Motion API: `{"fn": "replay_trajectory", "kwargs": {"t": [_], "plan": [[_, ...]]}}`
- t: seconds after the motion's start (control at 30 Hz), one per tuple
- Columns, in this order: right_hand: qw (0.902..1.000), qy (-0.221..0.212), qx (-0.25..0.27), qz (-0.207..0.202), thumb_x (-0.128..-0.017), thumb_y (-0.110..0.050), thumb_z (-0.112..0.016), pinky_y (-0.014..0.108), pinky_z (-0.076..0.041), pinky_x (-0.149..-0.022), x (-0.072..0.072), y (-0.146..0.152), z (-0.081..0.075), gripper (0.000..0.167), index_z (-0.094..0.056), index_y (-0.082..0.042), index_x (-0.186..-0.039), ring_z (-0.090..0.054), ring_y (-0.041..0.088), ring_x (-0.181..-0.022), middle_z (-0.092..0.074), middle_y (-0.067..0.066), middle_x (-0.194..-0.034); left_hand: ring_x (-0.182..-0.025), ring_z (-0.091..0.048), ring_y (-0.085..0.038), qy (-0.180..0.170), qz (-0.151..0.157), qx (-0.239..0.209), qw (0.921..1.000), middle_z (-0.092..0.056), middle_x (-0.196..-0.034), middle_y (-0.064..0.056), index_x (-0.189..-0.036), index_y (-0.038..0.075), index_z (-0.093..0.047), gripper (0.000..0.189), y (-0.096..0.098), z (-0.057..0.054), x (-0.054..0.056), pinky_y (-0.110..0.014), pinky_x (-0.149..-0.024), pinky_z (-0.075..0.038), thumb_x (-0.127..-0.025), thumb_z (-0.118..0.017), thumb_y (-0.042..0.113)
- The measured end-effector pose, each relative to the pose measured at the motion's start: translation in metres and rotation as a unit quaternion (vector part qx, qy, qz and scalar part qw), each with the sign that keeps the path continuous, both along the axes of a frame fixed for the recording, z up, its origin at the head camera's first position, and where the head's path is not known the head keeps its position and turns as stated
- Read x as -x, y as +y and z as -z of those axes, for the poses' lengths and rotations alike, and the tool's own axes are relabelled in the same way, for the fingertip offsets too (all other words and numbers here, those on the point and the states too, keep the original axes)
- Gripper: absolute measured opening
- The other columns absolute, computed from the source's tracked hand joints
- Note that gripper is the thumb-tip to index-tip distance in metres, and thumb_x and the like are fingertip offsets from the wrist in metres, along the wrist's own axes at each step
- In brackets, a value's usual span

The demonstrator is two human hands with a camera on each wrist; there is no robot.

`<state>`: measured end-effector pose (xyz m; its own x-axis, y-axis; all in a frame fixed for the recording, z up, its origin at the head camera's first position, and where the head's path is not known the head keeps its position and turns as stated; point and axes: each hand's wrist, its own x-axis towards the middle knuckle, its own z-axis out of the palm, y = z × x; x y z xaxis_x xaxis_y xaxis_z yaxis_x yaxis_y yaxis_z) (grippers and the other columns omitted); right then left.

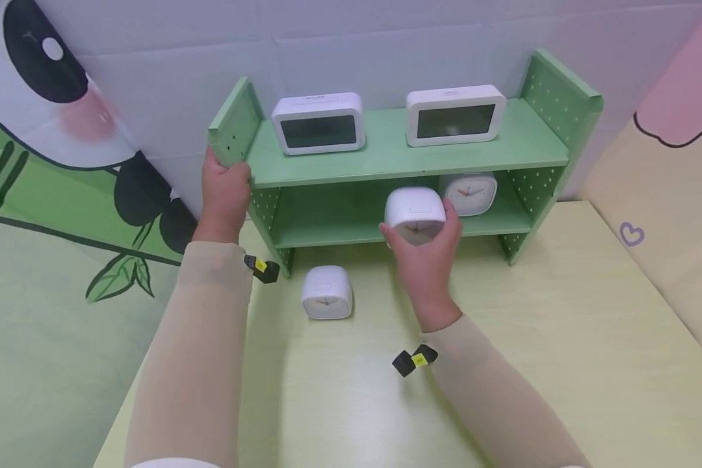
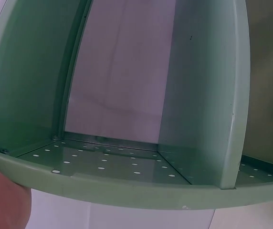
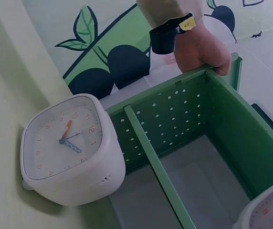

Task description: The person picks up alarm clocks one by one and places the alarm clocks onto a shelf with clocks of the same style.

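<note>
My left hand (image 1: 225, 198) grips the left side panel of a green two-tier shelf (image 1: 409, 162), and in the right wrist view its fingers curl over the panel's edge. A white analog alarm clock (image 1: 415, 205) is held in my right hand (image 1: 427, 260), thumb and fingers on opposite sides, at the front of the lower tier. Behind it on that tier stands a similar alarm clock (image 1: 474, 195), partly covered in the head view. On the table in front of the shelf sits another white alarm clock (image 3: 69, 148), its numbered face showing in the right wrist view.
Two white digital clocks with dark screens, one at the left (image 1: 318, 123) and one at the right (image 1: 456, 116), stand on the upper tier. The pale wooden table (image 1: 339, 390) extends in front. A cartoon-printed backdrop (image 1: 386, 39) hangs behind the shelf.
</note>
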<state>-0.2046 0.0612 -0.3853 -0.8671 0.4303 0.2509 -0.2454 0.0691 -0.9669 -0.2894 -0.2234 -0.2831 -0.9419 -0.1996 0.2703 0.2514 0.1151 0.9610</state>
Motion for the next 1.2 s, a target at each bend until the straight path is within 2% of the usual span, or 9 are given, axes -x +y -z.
{"fn": "replay_trajectory", "kwargs": {"t": [0.23, 0.6, 1.0, 1.2], "plan": [[0.9998, -0.002, -0.021, -0.005, -0.076, -0.035, -0.093, 0.038, -0.036, -0.108, 0.010, -0.009, -0.011, 0.109, -0.026, -0.012, -0.158, -0.038, 0.023, -0.133, -0.029, 0.007, -0.155, -0.134, -0.041, -0.020, 0.000, -0.001, 0.000, 1.0000, -0.046, -0.151, -0.005, -0.152, 0.024, -0.041, 0.068, 0.000, -0.002, -0.002, -0.037, -0.112, -0.032, -0.091, -0.038, -0.005], [0.9978, -0.014, -0.064, -0.013, -0.077, -0.037, -0.092, 0.042, -0.039, -0.106, 0.023, -0.023, -0.009, 0.108, -0.025, -0.010, -0.158, -0.037, 0.025, -0.132, -0.032, 0.008, -0.153, -0.133, -0.041, -0.021, 0.005, 0.002, -0.013, 0.9999, -0.047, -0.150, -0.007, -0.152, 0.023, -0.041, 0.071, 0.004, 0.000, 0.002, -0.036, -0.111, -0.033, -0.088, -0.039, -0.008], [0.9960, -0.013, -0.086, 0.023, -0.074, -0.036, -0.094, 0.036, -0.040, -0.101, 0.051, -0.024, -0.014, 0.103, -0.032, -0.003, -0.150, -0.043, 0.027, -0.125, -0.042, 0.013, -0.141, -0.131, -0.043, -0.020, 0.004, -0.001, -0.019, 0.9998, -0.048, -0.149, -0.006, -0.151, 0.023, -0.043, 0.071, 0.004, 0.001, 0.003, -0.034, -0.111, -0.033, -0.087, -0.038, -0.007], [0.9950, -0.029, -0.089, 0.035, -0.073, -0.036, -0.094, 0.036, -0.040, -0.104, 0.063, -0.031, -0.008, 0.105, -0.032, -0.002, -0.151, -0.044, 0.029, -0.126, -0.042, 0.015, -0.141, -0.128, -0.044, -0.020, 0.002, -0.006, -0.015, 0.9999, -0.048, -0.147, -0.007, -0.150, 0.022, -0.044, 0.068, 0.002, 0.000, 0.000, -0.034, -0.109, -0.034, -0.088, -0.038, -0.006]]}}
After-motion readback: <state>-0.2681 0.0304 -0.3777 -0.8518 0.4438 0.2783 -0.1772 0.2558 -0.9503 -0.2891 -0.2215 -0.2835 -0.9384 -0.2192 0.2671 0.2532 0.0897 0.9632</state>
